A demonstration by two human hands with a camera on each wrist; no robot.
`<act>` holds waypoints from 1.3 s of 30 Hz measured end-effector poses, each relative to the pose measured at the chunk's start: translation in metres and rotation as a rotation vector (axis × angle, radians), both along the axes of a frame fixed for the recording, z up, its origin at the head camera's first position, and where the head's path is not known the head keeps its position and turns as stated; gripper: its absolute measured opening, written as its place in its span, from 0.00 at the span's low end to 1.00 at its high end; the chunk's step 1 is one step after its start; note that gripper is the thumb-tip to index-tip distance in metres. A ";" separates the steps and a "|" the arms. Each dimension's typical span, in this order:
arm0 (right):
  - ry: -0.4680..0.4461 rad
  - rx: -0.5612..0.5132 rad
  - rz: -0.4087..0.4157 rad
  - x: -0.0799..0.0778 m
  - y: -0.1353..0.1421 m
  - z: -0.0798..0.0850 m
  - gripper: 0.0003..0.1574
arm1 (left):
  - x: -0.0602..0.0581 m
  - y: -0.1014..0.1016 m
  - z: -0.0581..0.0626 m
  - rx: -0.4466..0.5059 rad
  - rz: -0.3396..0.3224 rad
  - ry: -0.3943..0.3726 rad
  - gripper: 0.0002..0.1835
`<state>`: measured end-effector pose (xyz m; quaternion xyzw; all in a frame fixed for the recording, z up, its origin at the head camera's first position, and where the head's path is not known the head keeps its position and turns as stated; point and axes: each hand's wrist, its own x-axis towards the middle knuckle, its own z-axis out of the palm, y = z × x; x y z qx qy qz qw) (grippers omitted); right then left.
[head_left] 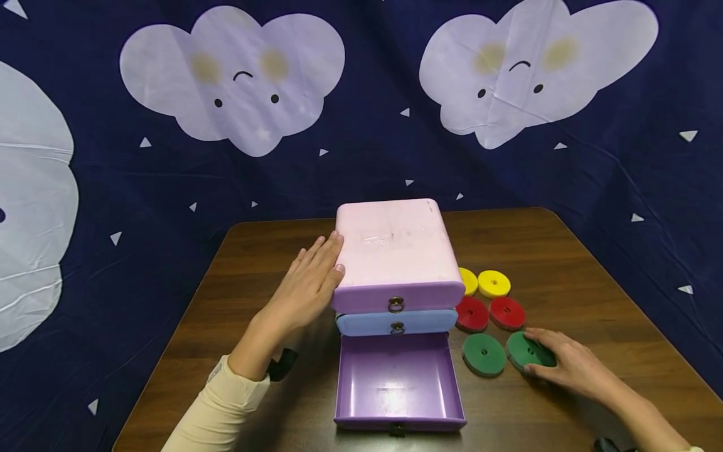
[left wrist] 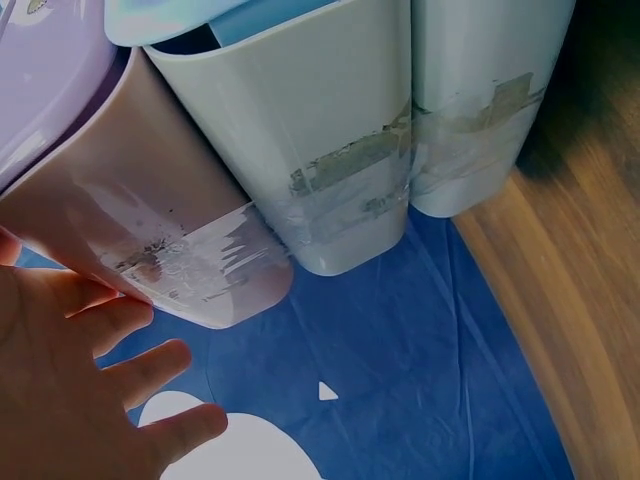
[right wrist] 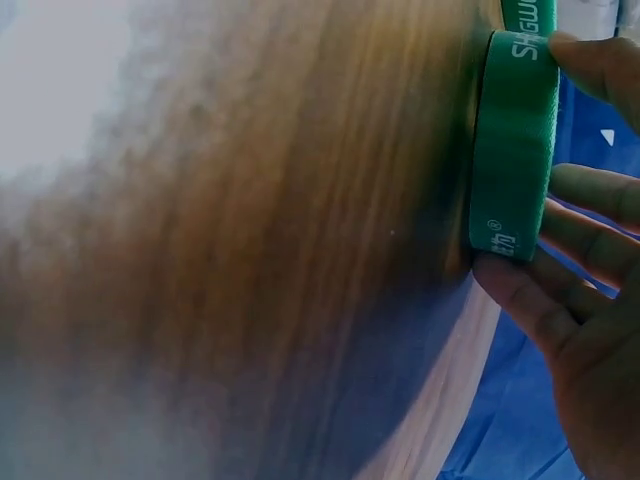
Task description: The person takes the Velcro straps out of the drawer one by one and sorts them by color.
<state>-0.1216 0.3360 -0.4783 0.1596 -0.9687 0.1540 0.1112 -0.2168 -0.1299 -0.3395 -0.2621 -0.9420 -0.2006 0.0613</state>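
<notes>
A small drawer unit (head_left: 395, 245) with a pink top stands mid-table. Its bottom purple drawer (head_left: 392, 376) is pulled out with a bare floor; the purple and blue drawers above are in. My left hand (head_left: 307, 282) touches the unit's left side with fingers extended, and the left wrist view shows them along the pink casing (left wrist: 170, 220). On the right, my right hand (head_left: 570, 364) holds a green roll of tape (head_left: 530, 350) by its edges, thumb and fingers on opposite sides. In the right wrist view the roll (right wrist: 515, 150) shows white lettering and sits at the tabletop.
Left of the held roll lies another green roll (head_left: 484, 355). Behind are two red rolls, one (head_left: 507, 313) fully visible, and two yellow rolls, one (head_left: 494, 284) farther back. The wooden table (head_left: 271, 251) meets a dark blue cloth (head_left: 373, 176) with clouds.
</notes>
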 end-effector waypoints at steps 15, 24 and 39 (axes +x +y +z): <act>0.231 -0.079 0.022 0.013 -0.012 0.019 0.40 | 0.000 0.000 -0.001 0.000 0.002 0.001 0.30; 0.415 -0.250 0.265 0.037 -0.058 0.043 0.37 | 0.000 0.000 0.000 -0.002 0.000 0.000 0.31; 0.087 -0.570 0.482 0.088 -0.159 0.007 0.19 | -0.001 0.000 0.000 -0.006 0.005 -0.007 0.30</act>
